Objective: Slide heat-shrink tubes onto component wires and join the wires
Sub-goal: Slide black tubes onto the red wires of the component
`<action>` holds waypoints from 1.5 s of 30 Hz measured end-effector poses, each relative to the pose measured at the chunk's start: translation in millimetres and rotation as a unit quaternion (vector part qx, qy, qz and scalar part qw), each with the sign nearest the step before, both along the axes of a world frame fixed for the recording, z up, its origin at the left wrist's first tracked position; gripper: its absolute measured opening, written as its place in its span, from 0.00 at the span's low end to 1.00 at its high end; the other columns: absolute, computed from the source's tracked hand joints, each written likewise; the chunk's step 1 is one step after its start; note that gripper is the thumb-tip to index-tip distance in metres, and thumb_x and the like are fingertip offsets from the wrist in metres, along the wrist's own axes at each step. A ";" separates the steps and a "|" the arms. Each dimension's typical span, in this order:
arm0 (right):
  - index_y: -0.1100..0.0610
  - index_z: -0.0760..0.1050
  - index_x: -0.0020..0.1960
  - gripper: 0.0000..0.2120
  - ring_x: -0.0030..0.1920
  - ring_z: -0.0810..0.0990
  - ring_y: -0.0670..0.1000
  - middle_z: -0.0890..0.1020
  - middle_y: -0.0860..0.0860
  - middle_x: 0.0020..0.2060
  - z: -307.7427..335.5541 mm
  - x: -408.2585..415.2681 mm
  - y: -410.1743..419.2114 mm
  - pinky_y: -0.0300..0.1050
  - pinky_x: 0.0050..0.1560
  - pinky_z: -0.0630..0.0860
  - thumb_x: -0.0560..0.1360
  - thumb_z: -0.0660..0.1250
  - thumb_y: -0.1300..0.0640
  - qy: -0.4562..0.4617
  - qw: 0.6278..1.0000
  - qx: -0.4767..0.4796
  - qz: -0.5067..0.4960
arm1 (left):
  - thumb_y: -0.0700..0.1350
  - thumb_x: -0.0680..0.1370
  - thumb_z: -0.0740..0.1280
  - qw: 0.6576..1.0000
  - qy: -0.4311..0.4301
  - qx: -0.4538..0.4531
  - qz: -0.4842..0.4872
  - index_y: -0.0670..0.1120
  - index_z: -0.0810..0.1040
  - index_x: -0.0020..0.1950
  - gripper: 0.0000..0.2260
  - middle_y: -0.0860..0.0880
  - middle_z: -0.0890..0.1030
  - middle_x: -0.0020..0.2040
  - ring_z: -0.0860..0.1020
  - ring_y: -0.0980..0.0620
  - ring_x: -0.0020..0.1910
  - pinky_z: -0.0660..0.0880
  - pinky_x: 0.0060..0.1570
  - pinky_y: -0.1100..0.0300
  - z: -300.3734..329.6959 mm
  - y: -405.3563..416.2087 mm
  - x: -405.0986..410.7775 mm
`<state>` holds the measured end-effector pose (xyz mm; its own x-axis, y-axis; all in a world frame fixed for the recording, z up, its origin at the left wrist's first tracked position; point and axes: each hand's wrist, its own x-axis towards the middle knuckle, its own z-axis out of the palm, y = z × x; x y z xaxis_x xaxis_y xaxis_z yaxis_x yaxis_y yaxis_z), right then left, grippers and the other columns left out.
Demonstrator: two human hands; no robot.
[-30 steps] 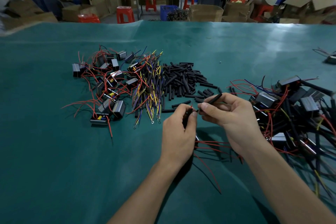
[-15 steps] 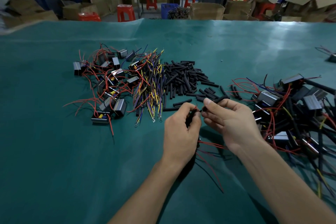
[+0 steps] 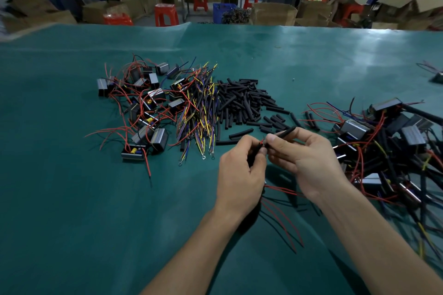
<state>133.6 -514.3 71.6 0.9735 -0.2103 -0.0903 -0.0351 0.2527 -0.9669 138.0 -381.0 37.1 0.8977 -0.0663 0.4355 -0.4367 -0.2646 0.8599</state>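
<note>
Step in hand, by judgement: feeding a heat-shrink tube onto a red wire end. Both hands work w/ fingertips nearly touching, just above the green table [image 3: 72, 199], near its middle, between the heaps. To do it well, operator should keep the wire stub short & stiff between the left fingertips, line the tube bore up w/ the wire axis, then push straight; any angle prob. bends the strands or snags insulation. Tube should go far enough down the lead to leave the bare end free for joining. Left hand [image 3: 239, 175]: fingers curled, thumb & forefinger pinching a thin dark lead w/ a bit of red wire [image 3: 262, 142] showing at the tips; whether a component sits in the palm can't be told, though red leads [image 3: 282, 220] trail out below the wrist toward the operator. Right hand [image 3: 304, 158]: fingers curled, thumb & forefinger pinching the tube [image 3: 286, 132], which pokes up and away past the knuckles, tilted. Looks, largest to smallest: finished-looking tangle of boxy components [image 3: 388, 136] w/ red and black leads at right; heap of small boxy components [image 3: 143, 108] w/ red leads at left; bundle of yellow/blue/red wires [image 3: 199, 112] w/ ring ends beside it; loose pile of short black tubes [image 3: 242, 100], matte, straight, some strays lying near the hands.
</note>
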 end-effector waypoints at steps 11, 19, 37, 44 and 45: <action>0.58 0.84 0.41 0.09 0.37 0.82 0.49 0.85 0.55 0.36 3.8 0.7 -4.3 0.38 0.39 0.80 0.63 0.79 0.56 -0.072 0.986 -0.138 0.066 | 0.40 0.73 0.57 0.997 0.071 -0.035 -0.017 0.52 0.64 0.45 0.06 0.53 0.72 0.36 0.74 0.55 0.32 0.73 0.34 0.59 8.2 -0.6 -4.0; 0.55 0.83 0.46 0.07 0.38 0.82 0.53 0.85 0.56 0.39 1.8 1.9 -11.6 0.49 0.44 0.80 0.74 0.76 0.66 -0.133 0.939 -0.300 0.099 | 0.38 0.70 0.60 0.994 0.087 -0.068 -0.014 0.46 0.69 0.44 0.05 0.48 0.72 0.42 0.72 0.42 0.42 0.74 0.46 0.37 11.8 1.7 -7.7; 0.52 0.84 0.47 0.10 0.44 0.87 0.55 0.88 0.52 0.41 -0.5 3.1 -9.0 0.51 0.52 0.84 0.72 0.77 0.67 -0.138 0.927 -0.325 0.125 | 0.39 0.76 0.66 0.982 -0.064 0.131 0.120 0.46 0.71 0.46 0.05 0.50 0.74 0.42 0.71 0.47 0.41 0.67 0.40 0.50 11.0 7.0 -21.2; 0.50 0.84 0.45 0.08 0.41 0.87 0.53 0.87 0.49 0.39 2.4 3.8 -26.5 0.58 0.51 0.84 0.72 0.79 0.61 -0.133 0.908 -0.383 0.106 | 0.37 0.77 0.66 0.994 -0.052 0.086 0.033 0.45 0.74 0.48 0.04 0.51 0.75 0.44 0.73 0.51 0.45 0.71 0.45 0.55 5.0 4.3 -16.6; 0.50 0.84 0.46 0.08 0.41 0.87 0.53 0.87 0.49 0.39 1.3 3.8 -25.9 0.58 0.51 0.84 0.72 0.79 0.62 -0.132 0.906 -0.388 0.104 | 0.36 0.77 0.66 0.996 -0.045 0.077 0.025 0.45 0.74 0.47 0.05 0.51 0.75 0.43 0.73 0.52 0.44 0.71 0.45 0.57 5.1 5.1 -15.7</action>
